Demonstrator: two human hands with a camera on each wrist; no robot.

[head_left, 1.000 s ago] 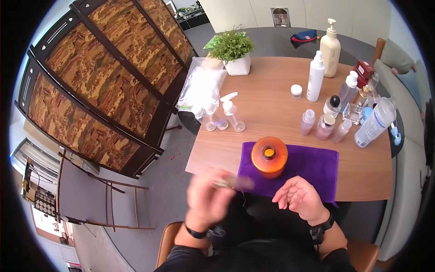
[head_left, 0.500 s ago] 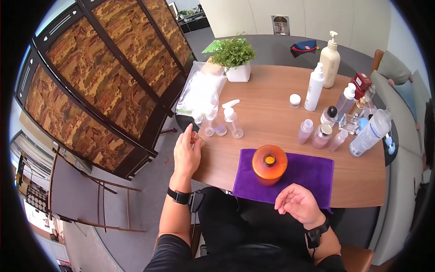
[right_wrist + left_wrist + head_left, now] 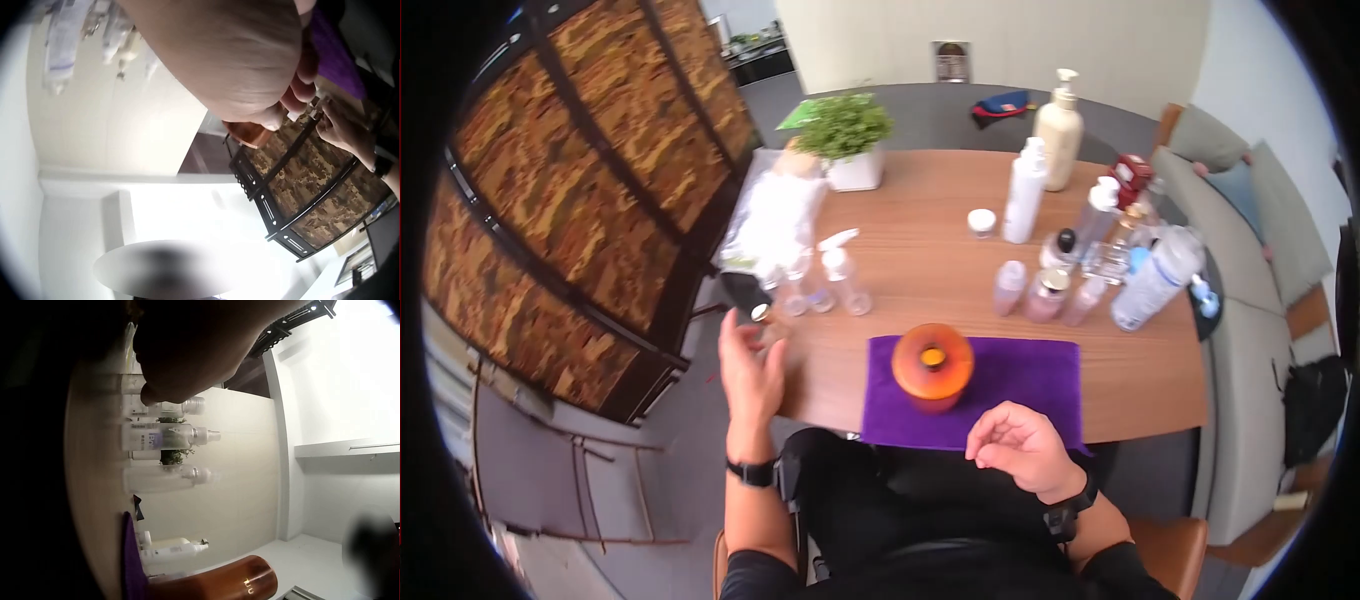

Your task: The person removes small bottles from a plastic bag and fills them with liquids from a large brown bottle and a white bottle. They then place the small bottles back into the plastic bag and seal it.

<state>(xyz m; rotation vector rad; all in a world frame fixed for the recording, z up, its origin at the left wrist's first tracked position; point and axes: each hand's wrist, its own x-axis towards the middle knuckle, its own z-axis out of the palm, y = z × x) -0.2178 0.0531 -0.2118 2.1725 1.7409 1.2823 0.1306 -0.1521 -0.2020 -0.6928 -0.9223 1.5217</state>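
At the table's left corner my left hand (image 3: pixel 750 385) is beside a small clear container with a gold-rimmed top (image 3: pixel 762 314). Its thumb stands apart from the fingers, which lie along the container's left side. In the left wrist view the small container (image 3: pixel 130 384) stands upright, partly covered by the fingers. My right hand (image 3: pixel 1025 447) hovers over the front edge of a purple towel (image 3: pixel 1035 375), palm up, fingers loosely curled around nothing. An amber bottle (image 3: pixel 933 370) with a narrow neck and no cap stands upright on the towel, ahead of the right hand.
Several clear spray and pump bottles (image 3: pixel 840 285) stand behind the left hand, near plastic bags (image 3: pixel 775 205) and a potted plant (image 3: pixel 845 140). Lotion bottles (image 3: pixel 1055 290) crowd the right side. A small white jar (image 3: pixel 981 223) sits mid-table. A folding screen (image 3: pixel 570 200) stands left.
My left hand came from in front of the towel, carrying a blurred small object, to the table's left corner, where its fingers have spread. The right hand stays nearly in place; the head view shifts.
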